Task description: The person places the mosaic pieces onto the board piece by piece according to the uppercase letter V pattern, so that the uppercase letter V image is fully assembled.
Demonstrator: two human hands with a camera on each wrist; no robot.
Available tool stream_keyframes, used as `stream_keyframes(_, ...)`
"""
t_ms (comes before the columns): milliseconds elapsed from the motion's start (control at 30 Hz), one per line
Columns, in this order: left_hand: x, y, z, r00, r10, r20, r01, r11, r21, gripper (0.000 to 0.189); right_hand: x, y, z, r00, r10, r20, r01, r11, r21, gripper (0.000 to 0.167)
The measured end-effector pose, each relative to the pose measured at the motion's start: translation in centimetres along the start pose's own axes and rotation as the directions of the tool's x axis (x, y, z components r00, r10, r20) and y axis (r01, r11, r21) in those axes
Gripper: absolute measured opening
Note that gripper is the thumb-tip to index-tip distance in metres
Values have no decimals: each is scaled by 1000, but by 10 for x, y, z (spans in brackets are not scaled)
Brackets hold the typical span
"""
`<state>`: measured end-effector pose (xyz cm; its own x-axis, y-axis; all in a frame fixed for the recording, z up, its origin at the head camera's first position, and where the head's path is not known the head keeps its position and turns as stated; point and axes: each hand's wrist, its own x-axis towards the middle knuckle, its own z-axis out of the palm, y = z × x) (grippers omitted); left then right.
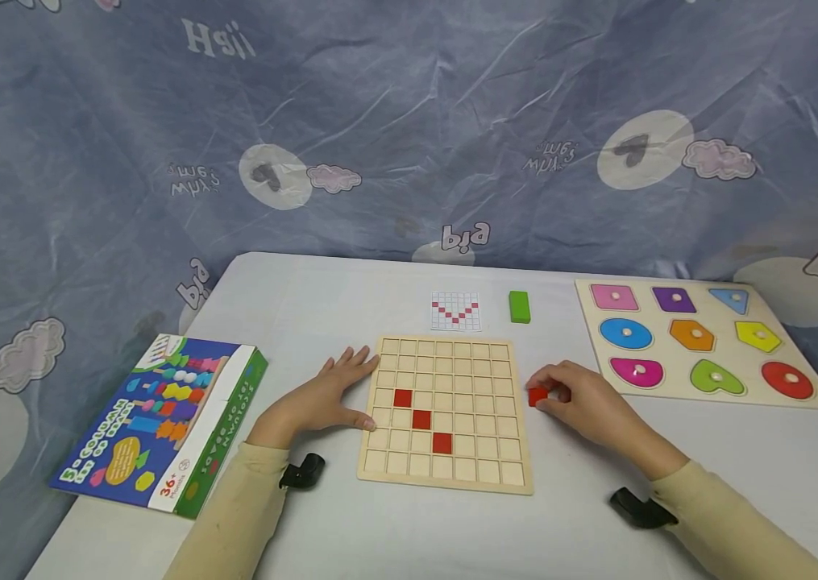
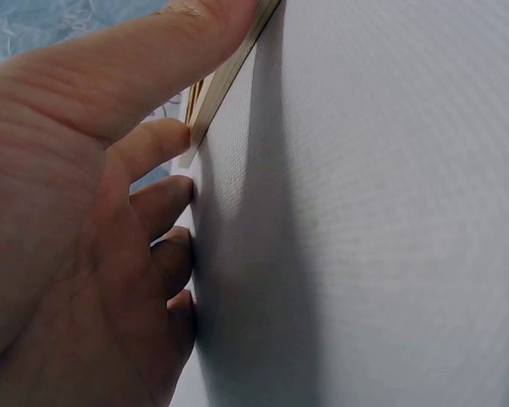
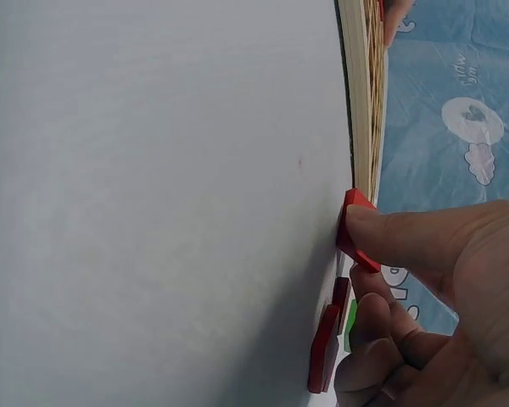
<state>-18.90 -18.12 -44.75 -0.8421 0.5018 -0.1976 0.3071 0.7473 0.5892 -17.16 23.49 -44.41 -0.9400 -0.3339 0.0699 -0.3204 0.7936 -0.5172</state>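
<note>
A wooden grid board lies on the white table, with three red square tiles in a descending diagonal, one of them the middle tile. My left hand rests at the board's left edge, fingers spread and thumb touching the rim. Just off the board's right side, my right hand pinches a red tile between thumb and fingers. More red tiles lie on the table by that hand in the right wrist view; the head view hides them behind the hand.
Behind the board lie a pattern card with a red V and a green block. A shape puzzle board with knobbed pieces sits at right. The blue and green toy box is at left. Patterned cloth hangs behind.
</note>
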Motion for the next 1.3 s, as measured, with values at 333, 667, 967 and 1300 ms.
stream_keyframes(333, 0, -1, 1, 1000, 3, -3, -3, 1000, 7, 111, -2, -1, 0, 1000, -10, 10, 10, 1000, 7, 25)
stream_keyframes(667, 0, -1, 0, 1000, 5, -5, -5, 1000, 10, 111, -6, -2, -2, 1000, -7, 25, 8, 1000, -12, 25)
stream_keyframes(967, 0, 0, 0, 1000, 7, 4, -7, 1000, 10, 110, -7, -1, -3, 1000, -2, 7, 2, 1000, 23, 23)
stream_keyframes(1300, -2, 0, -1, 1000, 14, 8, -13, 1000, -12, 110, -5, -2, -7, 1000, 7, -9, -6, 995, 98, 24)
